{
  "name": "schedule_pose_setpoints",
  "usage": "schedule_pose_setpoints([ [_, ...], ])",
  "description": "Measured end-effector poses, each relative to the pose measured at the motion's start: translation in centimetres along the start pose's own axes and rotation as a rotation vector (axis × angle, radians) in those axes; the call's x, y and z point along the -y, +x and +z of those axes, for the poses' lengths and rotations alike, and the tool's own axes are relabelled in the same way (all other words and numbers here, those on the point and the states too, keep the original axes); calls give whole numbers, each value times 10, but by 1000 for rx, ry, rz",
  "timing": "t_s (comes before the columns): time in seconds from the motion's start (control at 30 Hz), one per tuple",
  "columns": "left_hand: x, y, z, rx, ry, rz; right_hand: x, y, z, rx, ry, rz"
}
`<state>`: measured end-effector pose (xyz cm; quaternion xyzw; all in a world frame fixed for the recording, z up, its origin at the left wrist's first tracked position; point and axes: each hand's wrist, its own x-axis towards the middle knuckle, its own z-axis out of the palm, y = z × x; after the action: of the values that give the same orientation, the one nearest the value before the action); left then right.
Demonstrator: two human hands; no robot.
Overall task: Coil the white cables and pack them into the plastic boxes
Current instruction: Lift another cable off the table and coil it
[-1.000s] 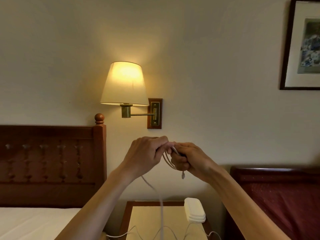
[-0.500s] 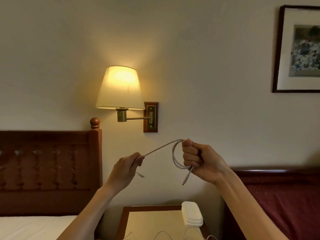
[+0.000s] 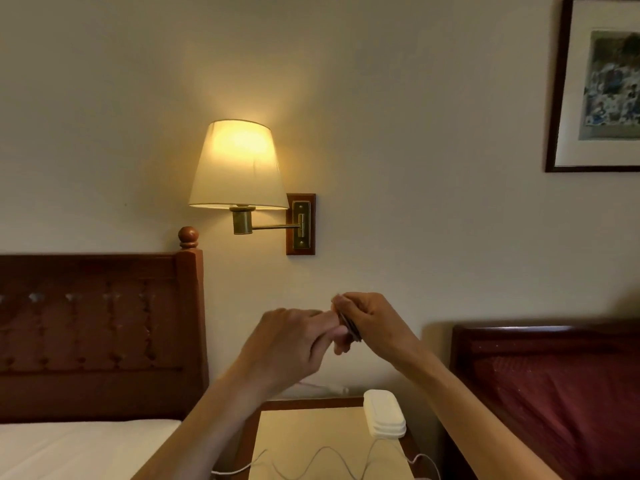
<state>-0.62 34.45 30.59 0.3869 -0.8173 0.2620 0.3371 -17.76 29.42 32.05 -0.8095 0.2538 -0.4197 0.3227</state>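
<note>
Both hands meet in the middle of the frame, held up in front of the wall. The right hand (image 3: 372,322) is curled, its grip tight on a thin coiled white cable (image 3: 349,328). The left hand (image 3: 289,344) has bent fingers touching the right hand; I cannot tell what its grip holds. Lower down, 2 stacked white plastic boxes (image 3: 384,414) sit on the wooden table (image 3: 311,431), with loose white cables (image 3: 322,460) lying near the bottom edge.

Both hands raised before wall: right hand (image 3: 372,322) gripping coiled cable (image 3: 349,328), left hand (image 3: 291,344) touching it. Stacked plastic boxes (image 3: 385,414) seen on table (image 3: 311,431).
</note>
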Motion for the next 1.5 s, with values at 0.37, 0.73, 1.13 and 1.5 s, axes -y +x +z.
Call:
schedule_pose_setpoints([
  [0.37,46,9,-6,-166,-119,-102,10,-4,-19,245,604,268],
  [0.73,79,-51,21,83,-168,-493,6,-7,-37,163,1042,380],
  [1.13,8,-3,11,-265,-1330,-1114,3,-1,-4,226,1200,392],
  [1.5,-19,7,-4,72,-1477,-978,8,13,-12,121,1034,360],
])
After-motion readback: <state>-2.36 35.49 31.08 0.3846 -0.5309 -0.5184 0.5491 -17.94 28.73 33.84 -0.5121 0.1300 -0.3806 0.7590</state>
